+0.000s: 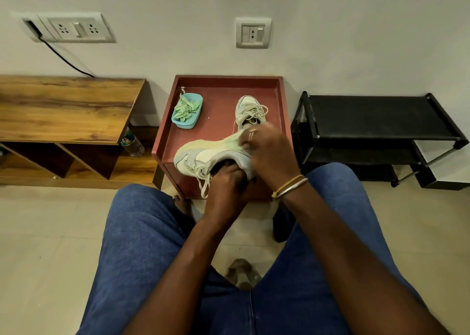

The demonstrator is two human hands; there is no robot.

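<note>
Here we are, the person is seated in blue jeans right up against the low red-brown counter with its raised rim, both hands busy on one grey-and-white sneaker, a lace-up with a yellow-green sole. It's tipped on its side over the near edge of the counter, toe aimed at the left edge and sole facing the wall; I can't tell if it rests on the surface or is lifted just off it. The left hand is dug into the shoe's opening, fingers curled inside the collar. The right hand, bangles on the wrist, clamps the heel end with fingers hooked over the sole's edge. The two hands are close together, almost touching. Cream laces dangle over the counter's front edge. Towards the far right corner stands the matching second sneaker, upright, toe to the wall, laces loose. Near the far left corner sits a small blue plastic tub filled with pale green scraps. A wooden bench flanks the counter's left side, and a black shoe rack its right.
</note>
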